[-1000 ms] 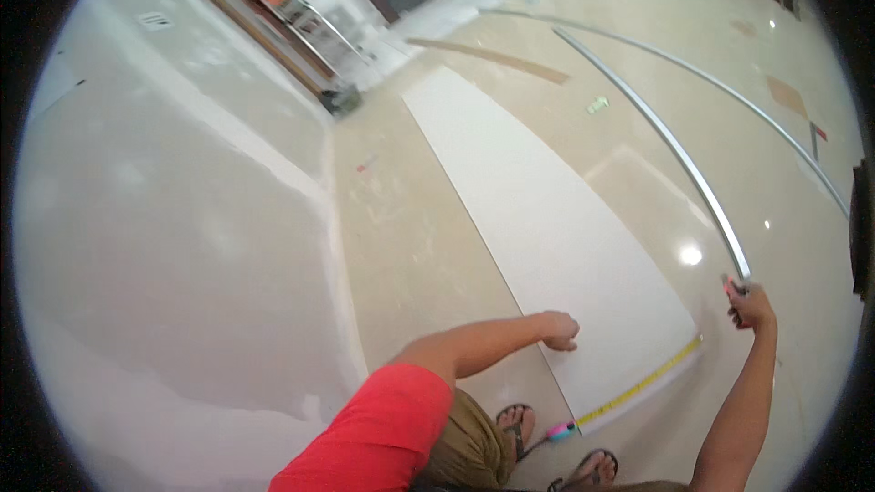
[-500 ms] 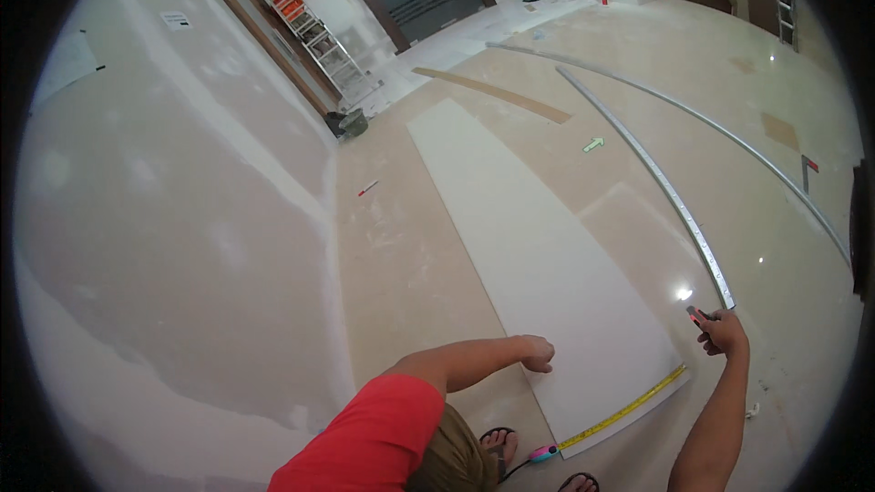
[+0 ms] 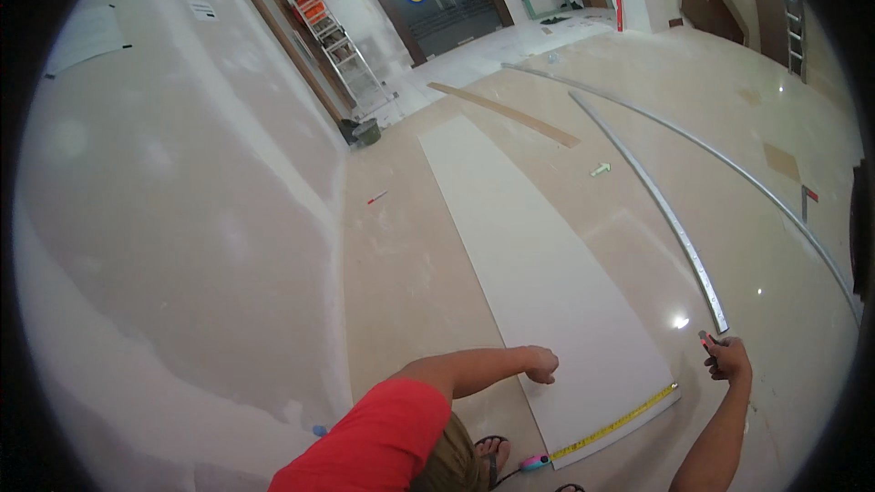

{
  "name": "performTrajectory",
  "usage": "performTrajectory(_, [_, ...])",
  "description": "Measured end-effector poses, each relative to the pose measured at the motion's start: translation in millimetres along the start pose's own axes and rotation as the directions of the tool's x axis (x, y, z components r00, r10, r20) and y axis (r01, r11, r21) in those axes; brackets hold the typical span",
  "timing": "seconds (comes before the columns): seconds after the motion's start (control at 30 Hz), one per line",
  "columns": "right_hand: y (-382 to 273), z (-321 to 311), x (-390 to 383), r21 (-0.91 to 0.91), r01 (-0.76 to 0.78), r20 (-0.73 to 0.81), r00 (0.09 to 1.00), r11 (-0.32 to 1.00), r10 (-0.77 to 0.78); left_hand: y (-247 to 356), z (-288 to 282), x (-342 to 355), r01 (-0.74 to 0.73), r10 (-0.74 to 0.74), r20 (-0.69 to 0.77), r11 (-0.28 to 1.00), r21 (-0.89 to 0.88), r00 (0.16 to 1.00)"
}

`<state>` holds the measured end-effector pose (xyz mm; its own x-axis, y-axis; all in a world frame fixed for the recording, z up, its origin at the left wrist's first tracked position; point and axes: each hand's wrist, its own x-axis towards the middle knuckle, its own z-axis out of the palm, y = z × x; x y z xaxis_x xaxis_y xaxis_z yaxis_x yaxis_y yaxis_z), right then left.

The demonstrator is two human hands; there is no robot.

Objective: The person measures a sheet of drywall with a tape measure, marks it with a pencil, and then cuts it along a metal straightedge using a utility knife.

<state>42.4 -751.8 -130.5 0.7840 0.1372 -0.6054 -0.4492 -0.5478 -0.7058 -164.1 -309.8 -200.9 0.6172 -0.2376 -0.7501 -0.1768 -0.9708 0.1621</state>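
A long white board (image 3: 519, 246) lies on the floor before me, narrowing with distance. Across its near end runs the yellow blade of a tape measure (image 3: 615, 422); its pink and blue case (image 3: 535, 462) is at the board's near left corner, by my foot. My left hand (image 3: 543, 365) is over the board's left edge with curled fingers, and whatever may be in them is hidden. Off the board's right side, my right hand (image 3: 729, 360) grips a utility knife (image 3: 707, 342), close to the near end of a metal straightedge (image 3: 679, 241).
A curved-looking metal rail (image 3: 729, 150) and a brown strip (image 3: 506, 114) lie farther off. A red and white marker (image 3: 376, 198) is on the floor left of the board. A plastered wall (image 3: 200, 219) rises at left; a ladder (image 3: 342, 50) and a bucket (image 3: 366, 132) stand beyond.
The view has shifted, so the board and floor things sit lower in the picture. My right hand with the knife has moved slightly nearer the straightedge's end. The left hand stays over the board.
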Motion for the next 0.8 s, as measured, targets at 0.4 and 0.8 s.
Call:
performTrajectory(0.4, [-17, 21, 3, -0.095, 0.045, 0.054, 0.998, 0.994, -0.040, -13, 6, -16, -0.022, 0.022, -0.017, 1.000, 0.010, 1.000])
performTrajectory(0.8, [-4, 6, -5, -0.077, 0.011, 0.018, 1.000, 0.997, -0.010, -1, -6, -10, -0.023, 0.023, 0.001, 1.000, 0.015, 1.000])
